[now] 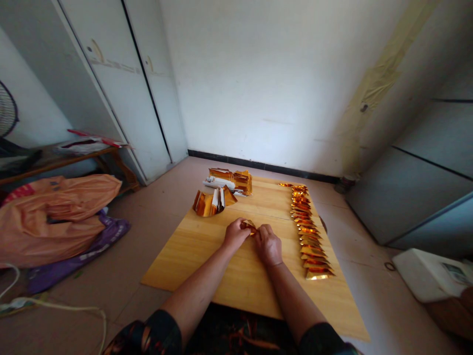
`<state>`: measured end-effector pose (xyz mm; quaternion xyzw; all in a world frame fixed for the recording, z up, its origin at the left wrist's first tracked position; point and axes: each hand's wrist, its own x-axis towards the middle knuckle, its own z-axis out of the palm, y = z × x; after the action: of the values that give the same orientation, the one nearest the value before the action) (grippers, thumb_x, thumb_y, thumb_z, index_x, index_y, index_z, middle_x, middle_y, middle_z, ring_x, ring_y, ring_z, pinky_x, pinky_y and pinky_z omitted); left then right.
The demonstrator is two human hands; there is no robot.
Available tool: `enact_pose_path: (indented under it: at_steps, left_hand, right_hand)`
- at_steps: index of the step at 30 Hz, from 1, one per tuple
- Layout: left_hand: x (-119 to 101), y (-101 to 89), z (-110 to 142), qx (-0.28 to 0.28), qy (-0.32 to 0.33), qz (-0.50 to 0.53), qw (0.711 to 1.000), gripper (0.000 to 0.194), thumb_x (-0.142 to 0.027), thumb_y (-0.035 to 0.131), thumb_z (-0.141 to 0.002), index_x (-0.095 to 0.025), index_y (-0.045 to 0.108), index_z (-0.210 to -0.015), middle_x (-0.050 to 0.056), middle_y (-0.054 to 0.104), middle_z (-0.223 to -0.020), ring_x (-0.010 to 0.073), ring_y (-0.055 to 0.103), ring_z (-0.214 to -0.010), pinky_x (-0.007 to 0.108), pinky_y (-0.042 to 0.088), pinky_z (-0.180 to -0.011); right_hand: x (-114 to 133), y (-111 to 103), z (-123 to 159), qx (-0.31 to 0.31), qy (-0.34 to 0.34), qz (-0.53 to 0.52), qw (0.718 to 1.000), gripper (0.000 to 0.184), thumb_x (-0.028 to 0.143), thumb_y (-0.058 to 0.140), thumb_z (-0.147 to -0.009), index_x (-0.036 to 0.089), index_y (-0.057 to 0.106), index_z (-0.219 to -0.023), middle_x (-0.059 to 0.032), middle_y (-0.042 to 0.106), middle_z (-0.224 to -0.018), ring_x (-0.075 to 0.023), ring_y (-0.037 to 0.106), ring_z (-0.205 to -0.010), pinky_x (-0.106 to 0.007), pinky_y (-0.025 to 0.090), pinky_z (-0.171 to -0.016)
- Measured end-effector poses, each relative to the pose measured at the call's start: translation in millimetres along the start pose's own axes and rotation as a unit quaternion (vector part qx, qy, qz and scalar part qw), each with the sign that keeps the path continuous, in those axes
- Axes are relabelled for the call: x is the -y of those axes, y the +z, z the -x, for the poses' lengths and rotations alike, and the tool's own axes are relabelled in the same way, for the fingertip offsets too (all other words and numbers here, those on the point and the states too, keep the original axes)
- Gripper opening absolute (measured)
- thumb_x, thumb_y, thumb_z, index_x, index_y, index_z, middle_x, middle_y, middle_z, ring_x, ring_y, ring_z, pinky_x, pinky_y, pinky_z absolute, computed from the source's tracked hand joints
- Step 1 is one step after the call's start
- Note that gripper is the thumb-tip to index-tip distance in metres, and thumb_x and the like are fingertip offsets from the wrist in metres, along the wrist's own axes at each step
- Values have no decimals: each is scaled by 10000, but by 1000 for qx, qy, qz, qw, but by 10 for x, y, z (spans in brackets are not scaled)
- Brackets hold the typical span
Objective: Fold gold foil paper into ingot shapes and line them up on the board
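Hands part-curled: L hand point(235, 233) & R hand point(269, 245) pinch gold foil point(250, 226) btwn them, long axis approx. 10-to-4 o'clock, neither hand nearer.

Glossy gold foil-like pieces point(314, 249); smooth wooden board point(207, 246); matt wall point(266, 98).

home room, white wall point(258, 88), tall cabinets point(121, 74), standing fan point(6, 109)
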<state>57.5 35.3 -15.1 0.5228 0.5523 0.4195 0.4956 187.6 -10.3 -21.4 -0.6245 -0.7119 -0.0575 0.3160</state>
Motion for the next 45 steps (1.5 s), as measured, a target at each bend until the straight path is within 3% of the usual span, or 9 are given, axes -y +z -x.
enact_pose_path:
  at_steps: [6, 11, 18, 23, 31, 35, 40, 45]
  left_hand:
    - [99, -43, -7, 6, 62, -41, 997, 207, -115, 594, -668, -172, 631, -863, -27, 646, -652, 98, 583, -595, 164, 423, -541]
    - [103, 10, 36, -4, 92, -90, 992, 330, -95, 595, -649, -199, 626, -961, -51, 627, -632, 93, 566, -584, 167, 395, -550]
    - [59, 37, 74, -42, 75, -94, 992, 465, -101, 600, -671, -193, 584, -1126, -67, 590, -575, 88, 536, -519, 176, 368, -522]
    - [75, 52, 73, -41, 70, -66, 995, 529, -103, 597, -664, -184, 562, -1185, -65, 589, -574, 92, 526, -510, 181, 368, -511]
    - [98, 47, 21, -58, 66, -65, 994, 531, -81, 600, -646, -189, 577, -1165, -50, 613, -631, 98, 557, -561, 181, 414, -547]
    - [28, 23, 29, -75, 29, -28, 996, 521, -64, 582, -659, -187, 564, -1165, -40, 627, -663, 100, 586, -578, 174, 439, -544]
    - [-84, 27, 93, -52, -25, 45, 997, 519, -95, 588, -696, -185, 525, -1203, -16, 658, -722, 102, 618, -566, 158, 445, -485]
    - [-83, 60, 97, -45, -33, 50, 997, 475, -81, 597, -684, -176, 563, -1148, -16, 664, -708, 97, 613, -544, 158, 448, -475]
  right_hand:
    - [14, -29, -2, 7, 1, 5, 1000, 183, 212, 428, -900, 189, 586, -811, -26, 604, -829, -105, 543, -663, -196, 319, -570]
    - [29, -58, -15, 7, 12, -9, 1000, 167, 229, 444, -900, 195, 598, -842, -29, 616, -845, -117, 566, -732, -200, 345, -619]
    - [18, -31, 0, 11, 37, 12, 999, 201, 288, 456, -907, 191, 605, -812, -30, 622, -797, -112, 558, -653, -204, 311, -565]
    - [-4, -5, -1, 32, 41, 7, 999, 172, 235, 463, -889, 184, 595, -793, -24, 627, -767, -108, 555, -621, -204, 296, -552]
    - [16, -35, 3, 22, 47, -15, 999, 139, 275, 479, -863, 193, 591, -864, -21, 624, -813, -113, 568, -642, -206, 325, -561]
    - [42, -68, 4, 28, 44, -23, 998, 149, 288, 479, -854, 200, 589, -900, -21, 621, -841, -115, 572, -660, -203, 343, -571]
    - [19, -51, -5, 8, 70, -35, 997, 192, 296, 437, -881, 192, 596, -905, -30, 626, -845, -113, 569, -641, -205, 343, -564]
    - [-24, -29, -7, 6, 81, -52, 995, 181, 240, 427, -868, 194, 593, -813, -18, 616, -790, -113, 552, -624, -207, 329, -558]
